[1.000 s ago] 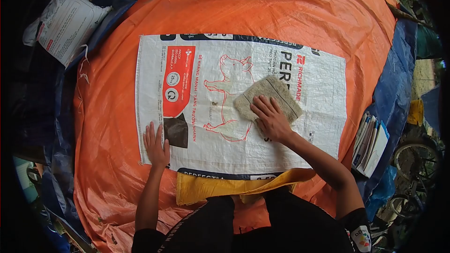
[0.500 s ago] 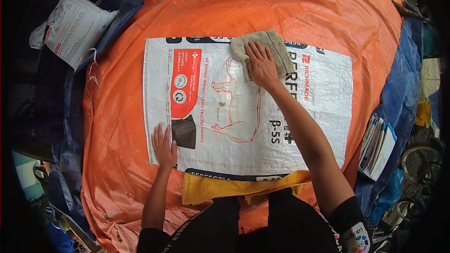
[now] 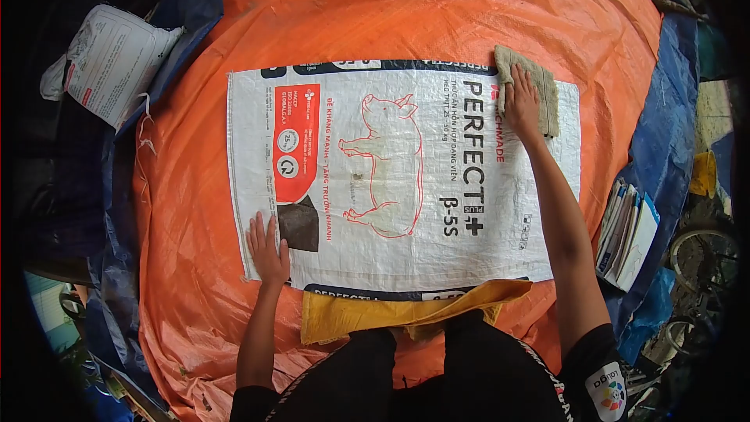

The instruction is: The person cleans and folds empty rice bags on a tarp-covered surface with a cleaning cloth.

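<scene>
The white printed sack (image 3: 383,266) lies flat, printed face up, on the orange sheet (image 3: 437,12). Its face bears a red pig outline and the black lettering "PERFECT", which runs sideways to the viewer. Minor creases show across the surface.

The right hand (image 3: 522,105) rests palm down on a beige cloth (image 3: 547,109) at the sack's far right corner. Its fingers are extended over the fabric, not clamped on it. The cloth overlaps the sack's far edge onto the orange sheet and covers part of the red brand lettering.

The left hand (image 3: 268,256) lies flat at the sack's near left corner, fingers spread apart, thumb beside the dark printed patch. It grips nothing.

A yellow sack (image 3: 351,319) lies along the near edge, in front of the person's legs. To the right, a stack of folded sacks (image 3: 625,238) sits beside the blue sheet (image 3: 664,125). A white printed bag (image 3: 121,62) lies at far left.
</scene>
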`<state>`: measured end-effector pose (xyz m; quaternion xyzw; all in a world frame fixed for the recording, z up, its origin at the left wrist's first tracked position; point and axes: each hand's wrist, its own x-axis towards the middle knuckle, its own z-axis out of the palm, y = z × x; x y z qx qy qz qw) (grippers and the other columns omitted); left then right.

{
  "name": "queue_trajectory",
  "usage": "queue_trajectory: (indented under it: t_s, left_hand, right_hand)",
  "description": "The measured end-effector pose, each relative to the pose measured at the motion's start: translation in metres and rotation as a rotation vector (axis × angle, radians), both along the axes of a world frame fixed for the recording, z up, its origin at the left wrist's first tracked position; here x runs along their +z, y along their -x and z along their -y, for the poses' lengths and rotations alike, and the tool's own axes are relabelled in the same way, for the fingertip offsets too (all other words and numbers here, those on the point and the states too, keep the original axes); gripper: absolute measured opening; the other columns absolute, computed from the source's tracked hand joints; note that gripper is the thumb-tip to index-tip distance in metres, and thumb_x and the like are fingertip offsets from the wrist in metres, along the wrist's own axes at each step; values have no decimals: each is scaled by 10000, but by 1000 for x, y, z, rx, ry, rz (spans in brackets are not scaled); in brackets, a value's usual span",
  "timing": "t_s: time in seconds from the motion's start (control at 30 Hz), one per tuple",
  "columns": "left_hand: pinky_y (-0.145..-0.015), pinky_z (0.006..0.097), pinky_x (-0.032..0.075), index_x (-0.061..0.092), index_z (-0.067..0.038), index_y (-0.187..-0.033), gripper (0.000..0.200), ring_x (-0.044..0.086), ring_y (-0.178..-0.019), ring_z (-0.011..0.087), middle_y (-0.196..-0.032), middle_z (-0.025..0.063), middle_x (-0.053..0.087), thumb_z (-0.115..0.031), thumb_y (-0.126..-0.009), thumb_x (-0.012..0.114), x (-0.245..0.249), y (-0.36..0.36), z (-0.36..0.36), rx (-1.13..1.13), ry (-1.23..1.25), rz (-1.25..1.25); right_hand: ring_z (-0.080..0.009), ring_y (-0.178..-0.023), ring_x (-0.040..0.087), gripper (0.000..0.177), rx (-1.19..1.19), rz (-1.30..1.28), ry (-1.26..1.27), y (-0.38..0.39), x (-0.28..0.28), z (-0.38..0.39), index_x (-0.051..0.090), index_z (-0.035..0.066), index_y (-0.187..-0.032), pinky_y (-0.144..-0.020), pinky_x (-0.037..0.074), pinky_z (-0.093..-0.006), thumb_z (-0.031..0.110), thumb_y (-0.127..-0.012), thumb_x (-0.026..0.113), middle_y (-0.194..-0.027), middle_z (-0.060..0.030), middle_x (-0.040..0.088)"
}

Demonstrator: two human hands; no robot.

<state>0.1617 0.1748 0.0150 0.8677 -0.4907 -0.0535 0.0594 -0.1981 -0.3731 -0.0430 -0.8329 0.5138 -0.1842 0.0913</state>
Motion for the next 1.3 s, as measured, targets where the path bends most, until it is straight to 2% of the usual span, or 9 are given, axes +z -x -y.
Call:
queue_trajectory:
  t_s: [0.17, 0.4, 0.67, 0.9, 1.0, 1.03, 1.1, 1.2, 1.3]
  left_hand:
    - [-1220, 559, 121, 417, -89, -1522, 577, 206, -1517, 409, -1636, 186, 270, -263, -976, 492, -1, 0, -1, 4, -3, -6]
    - [-1220, 560, 124, 415, -94, -1522, 571, 198, -1518, 410, -1641, 187, 255, -257, -980, 493, 2, 1, -1, 10, -8, -13]
    - [-1219, 566, 124, 416, -88, -1519, 569, 195, -1518, 410, -1639, 190, 256, -255, -981, 497, 5, 1, 2, 4, -6, -19]
    - [-1213, 603, 48, 392, -86, -1532, 570, 165, -1531, 399, -1648, 182, 236, -264, -998, 482, -1, 11, 12, 79, -64, 67]
    - [-1210, 611, 31, 356, -106, -1556, 578, 139, -1538, 393, -1660, 173, 204, -281, -1014, 458, -5, 12, 18, 97, -47, 51]
    - [-1209, 613, 32, 343, -115, -1563, 580, 131, -1540, 392, -1664, 169, 192, -286, -1019, 450, -4, 11, 21, 98, -60, 54]
    - [-1208, 616, 31, 321, -133, -1577, 584, 118, -1543, 390, -1671, 163, 172, -295, -1027, 436, -3, 9, 22, 95, -84, 66]
    - [-1204, 623, 27, 293, -153, -1591, 586, 100, -1546, 392, -1677, 160, 148, -301, -1038, 418, -3, 6, 20, 83, -114, 97]
    - [-1194, 644, 22, 267, -161, -1601, 582, 85, -1545, 407, -1679, 170, 126, -299, -1050, 396, -7, 8, 21, 72, -129, 118]
  right_hand:
    - [-329, -1527, 234, 550, -115, -120, -14, 74, -16, 43, 289, 177, -1591, -1207, 188, -558, 343, -1069, 348, -1659, -56, 268]
    - [-432, -1508, 225, 589, -260, -152, -147, 140, -28, 85, 243, 192, -1603, -1166, 220, -645, 396, -1060, 347, -1667, -82, 237]
    - [-417, -1481, 302, 564, -310, -182, -132, 111, -2, 55, 370, 92, -1545, -1177, 220, -626, 386, -1066, 320, -1609, -128, 358]
    - [-413, -1500, 253, 498, 292, 94, -320, -15, 66, -161, 422, 30, -1501, -1224, 185, -517, 270, -1065, 399, -1591, -181, 365]
    - [-420, -1472, 306, 532, 784, 138, -711, -42, 103, -232, 441, 49, -1490, -1201, 285, -479, 359, -1058, 431, -1594, -192, 348]
    - [-413, -1465, 320, 545, 807, 121, -645, -46, 108, -247, 442, 56, -1490, -1187, 313, -471, 374, -1048, 453, -1602, -192, 333]
    - [-425, -1455, 332, 580, 745, 120, -514, -39, 117, -256, 434, 67, -1497, -1184, 310, -487, 379, -1017, 522, -1599, -206, 327]
    - [-462, -1444, 330, 649, 384, -27, -354, 6, 118, -269, 411, 77, -1513, -1178, 297, -531, 388, -975, 598, -1597, -217, 322]
    - [-609, -1426, 232, 995, -101, -385, -639, 57, 123, -291, 175, 103, -1606, -1059, 217, -788, 608, -887, 644, -1607, -331, 184]
